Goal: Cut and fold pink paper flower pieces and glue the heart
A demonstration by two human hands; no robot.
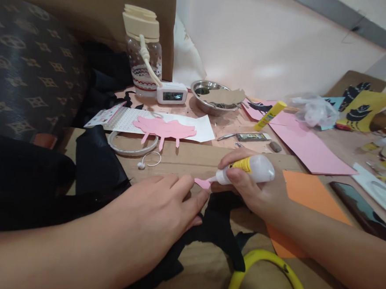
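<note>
My right hand (259, 191) is wrapped round a clear glue bottle (259, 168) with a yellow label, tilted so its nozzle points left. The nozzle tip touches or nearly touches a small pink paper piece (202, 183). Thumb and fingers of my left hand (165, 200) close on the lower edge of that piece; part of it is hidden behind them. Beneath the hands lie black cut scraps (219, 219). Farther back, a larger pink paper cutout (164, 128) with strip-like legs rests on a white sheet (205, 127).
Yellow scissor handles (271, 255) lie close in front. Orange paper (315, 197) and a phone (363, 209) are at right. Behind stand a bottle (143, 53), a small clock (172, 93), a metal bowl (212, 106) and a yellow glue stick (270, 116). A patterned bag (29, 71) is at left.
</note>
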